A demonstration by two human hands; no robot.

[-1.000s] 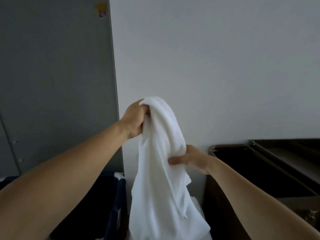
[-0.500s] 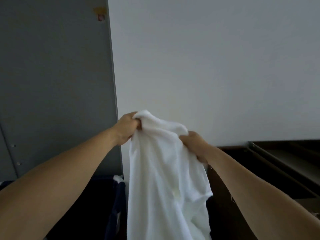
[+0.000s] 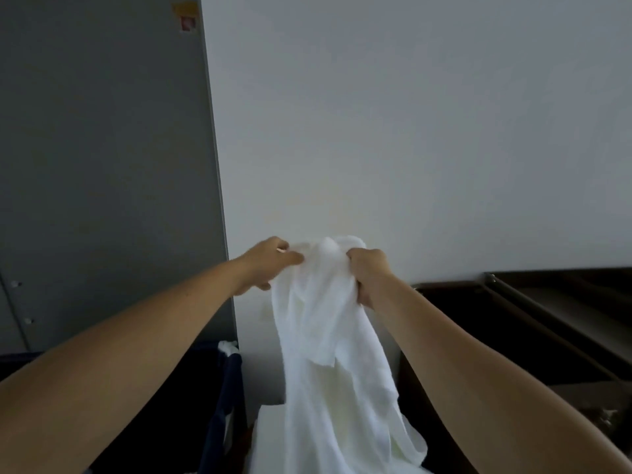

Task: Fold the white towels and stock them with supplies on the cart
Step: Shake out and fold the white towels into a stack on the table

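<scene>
Cloth bunches inside our right grip (image 3: 369,273), fingers curled tight round the top of the white towel (image 3: 328,336). Just beside it, our left grip (image 3: 270,265) pinches the same top edge between thumb and fingers. We hold the towel up before the pale wall (image 3: 410,131); it hangs loose and unfolded, between a navy laundry bag (image 3: 232,378) on the left and the dark cart (image 3: 533,313) on the right. A grey door (image 3: 102,165) stands farther left.

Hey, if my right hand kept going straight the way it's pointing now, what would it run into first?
Apart from the white towel it grips, the right hand would likely meet the white wall first; how far off that is, the picture doesn't show.
</scene>
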